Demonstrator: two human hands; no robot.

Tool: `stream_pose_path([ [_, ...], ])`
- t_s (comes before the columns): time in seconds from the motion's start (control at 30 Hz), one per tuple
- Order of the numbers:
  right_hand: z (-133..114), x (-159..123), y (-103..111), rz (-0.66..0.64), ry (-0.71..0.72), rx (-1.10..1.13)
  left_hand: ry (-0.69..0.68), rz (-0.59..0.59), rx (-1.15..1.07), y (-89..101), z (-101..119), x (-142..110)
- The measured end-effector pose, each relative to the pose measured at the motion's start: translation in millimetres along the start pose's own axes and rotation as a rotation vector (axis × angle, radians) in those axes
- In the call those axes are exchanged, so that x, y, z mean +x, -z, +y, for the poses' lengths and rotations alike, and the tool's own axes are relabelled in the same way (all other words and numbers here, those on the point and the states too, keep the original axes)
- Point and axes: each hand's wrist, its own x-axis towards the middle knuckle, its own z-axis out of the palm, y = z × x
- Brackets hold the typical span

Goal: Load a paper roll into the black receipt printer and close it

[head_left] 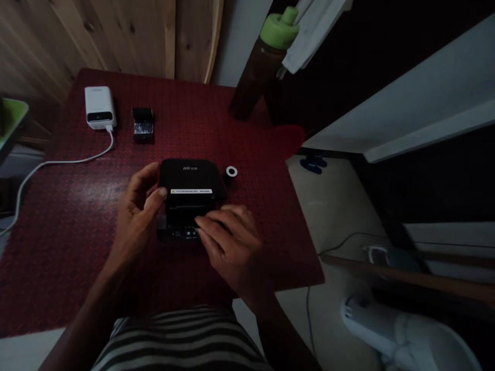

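A small black device that looks like a label printer [189, 178] lies on the red table, with a white warning strip across its raised top and small round buttons along its front. My left hand [139, 201] grips its left side, the thumb on the upper edge and the fingers round the side. Over the dark opening at the front right, my right hand [232, 239] has its thumb and fingers pinched together; what they hold, if anything, is hidden. Just right of the device stands a small black roll [231, 173] with a white ring on its end.
On the red table [270, 216], a dark ribbon cartridge-like piece [143, 124] lies beside a white power bank [99, 107] with a white cable [65, 162]. A tall brown bottle with a green cap [263, 62] stands at the back right. Blue slippers [312, 164] lie on the floor.
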Motion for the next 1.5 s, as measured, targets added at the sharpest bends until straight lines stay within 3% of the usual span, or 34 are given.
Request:
stream_pose_path([
  [0.27,2,-4,3,-0.006,-0.016,-0.003,0.086,-0.097,-0.031,10.9,-15,-17],
  [0.47,3,-2,4,-0.048,-0.034,0.050,0.134,-0.110,-0.034,13.6,-17,-19],
  [0.8,6,-11,0,0.002,-0.067,0.169,0.144,-0.105,-0.062,14.2,-19,-21],
  [1.0,13,-46,-3,0.151,-0.280,0.254,0.194,-0.080,-0.090,19.6,-16,-41],
  [1.17,15,-73,-22,0.055,-0.488,0.339,0.233,-0.076,-0.073,18.9,-7,-43],
  [1.5,14,-71,-39,0.003,-0.542,0.435,0.273,-0.081,-0.069,20.9,-8,-41],
])
